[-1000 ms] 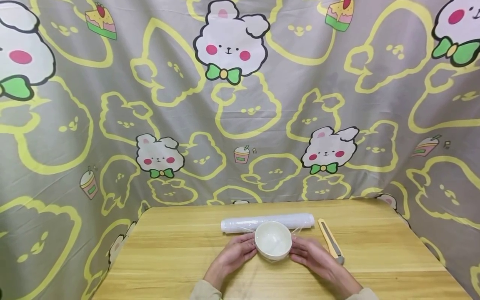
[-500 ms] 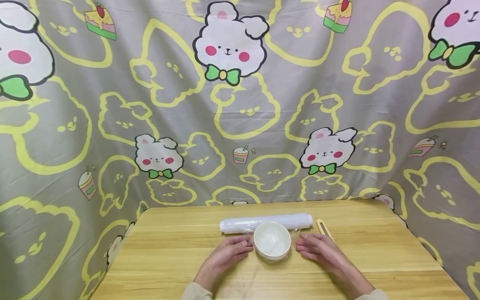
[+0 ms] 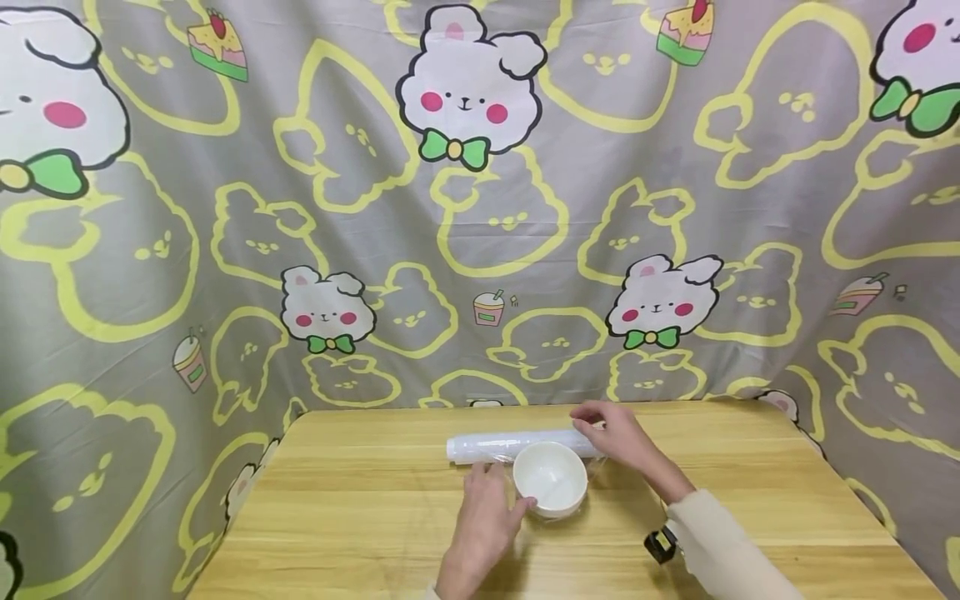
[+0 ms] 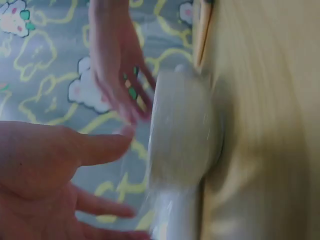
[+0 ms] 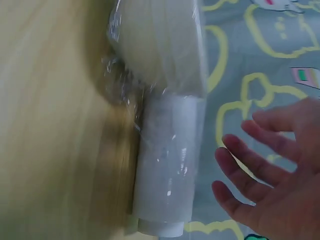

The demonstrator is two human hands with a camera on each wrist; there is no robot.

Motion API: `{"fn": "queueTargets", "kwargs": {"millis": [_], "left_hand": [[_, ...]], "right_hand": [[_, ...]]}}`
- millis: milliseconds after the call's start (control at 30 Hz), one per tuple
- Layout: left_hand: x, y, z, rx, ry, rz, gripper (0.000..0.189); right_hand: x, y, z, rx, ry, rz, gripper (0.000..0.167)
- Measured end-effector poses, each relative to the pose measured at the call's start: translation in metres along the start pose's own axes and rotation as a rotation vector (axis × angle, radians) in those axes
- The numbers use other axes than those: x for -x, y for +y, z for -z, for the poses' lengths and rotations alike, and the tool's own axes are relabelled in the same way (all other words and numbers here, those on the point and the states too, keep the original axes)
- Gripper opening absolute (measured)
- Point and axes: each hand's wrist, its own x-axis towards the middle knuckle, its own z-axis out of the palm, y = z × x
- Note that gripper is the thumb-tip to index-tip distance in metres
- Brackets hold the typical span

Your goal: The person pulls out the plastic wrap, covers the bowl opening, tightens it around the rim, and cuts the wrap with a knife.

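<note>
A white bowl stands upright on the table, with clear plastic wrap clinging round its outside, as the right wrist view shows. Behind it lies a roll of plastic wrap. My left hand is at the bowl's left, its thumb tip by the rim and its fingers reaching toward the roll; they are spread in the left wrist view. Over the roll's right end hovers my right hand. Its fingers are spread and loosely bent, holding nothing, apart from the roll in the right wrist view.
The wooden table meets a patterned grey cloth behind and at both sides. A yellow utility knife lies at the bowl's right, hidden by my right arm in the head view. A small black box shows beside my right sleeve.
Both hands have left the bowl's sides. My right hand has moved back and up over the roll, its arm now covering the knife. My left hand has turned, fingers pointing toward the roll.
</note>
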Motion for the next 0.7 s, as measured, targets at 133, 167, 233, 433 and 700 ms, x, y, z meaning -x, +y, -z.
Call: {"fn": "queueTargets", "kwargs": {"millis": [133, 167, 233, 433, 700], "left_hand": [[0.002, 0.011, -0.019, 0.005, 0.031, 0.030, 0.101], [0.002, 0.012, -0.023, 0.010, 0.042, 0.028, 0.106], [0.002, 0.013, -0.031, 0.010, 0.064, 0.016, 0.114], [0.002, 0.013, -0.043, 0.048, 0.074, 0.022, 0.121], [0.000, 0.014, -0.046, -0.003, 0.122, 0.048, 0.113]], "right_hand": [[-0.018, 0.008, -0.011, 0.060, -0.112, 0.049, 0.021], [-0.021, 0.010, -0.013, 0.066, -0.132, 0.052, 0.021], [-0.025, 0.014, -0.017, 0.083, -0.165, 0.062, 0.022], [-0.030, 0.018, -0.024, 0.097, -0.235, 0.036, 0.019], [-0.028, 0.015, -0.026, 0.063, -0.236, -0.025, 0.020]]}}
